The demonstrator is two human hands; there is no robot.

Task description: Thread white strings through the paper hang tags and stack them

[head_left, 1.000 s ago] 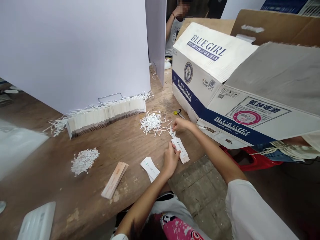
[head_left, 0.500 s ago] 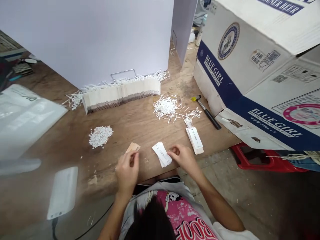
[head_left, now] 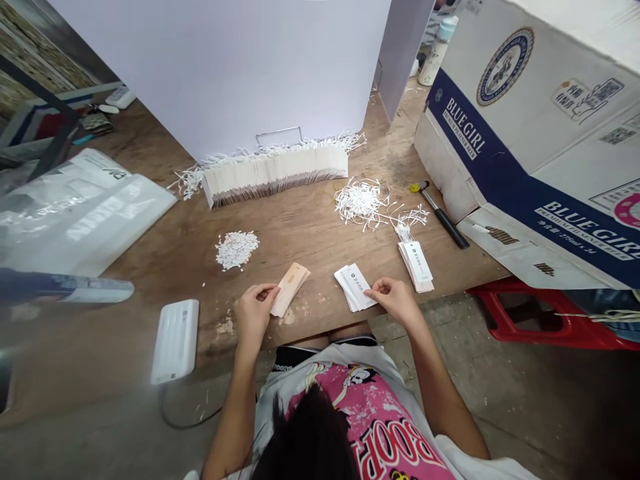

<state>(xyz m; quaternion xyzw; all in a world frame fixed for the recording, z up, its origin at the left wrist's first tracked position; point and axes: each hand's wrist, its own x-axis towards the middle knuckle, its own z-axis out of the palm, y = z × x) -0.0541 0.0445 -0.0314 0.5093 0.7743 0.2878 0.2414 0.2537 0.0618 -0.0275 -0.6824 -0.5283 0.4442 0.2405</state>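
My left hand (head_left: 253,313) pinches at the left edge of a small stack of beige tags (head_left: 291,287) lying on the wooden table. Thumb and index finger of my right hand (head_left: 399,301) are closed on the lower right edge of a white printed tag (head_left: 358,285), the top one of a fanned stack. Farther right lies a bundle of white tags (head_left: 418,261) with strings tied through one end. Behind it is a tangled heap of white strings (head_left: 361,201). A pile of tiny white pieces (head_left: 237,250) sits left of the beige stack.
A long row of upright tags (head_left: 277,170) with strings stands against a pale panel (head_left: 240,73). A hammer (head_left: 443,217) lies beside a large beer carton (head_left: 505,147). At left are a plastic bag (head_left: 90,207) and a white power bank (head_left: 175,340). A red stool (head_left: 520,310) stands below.
The camera view has shifted, so the scene sits farther right and higher. My left hand uncovers more of the beige stack. My right hand stays at the white stack's edge.
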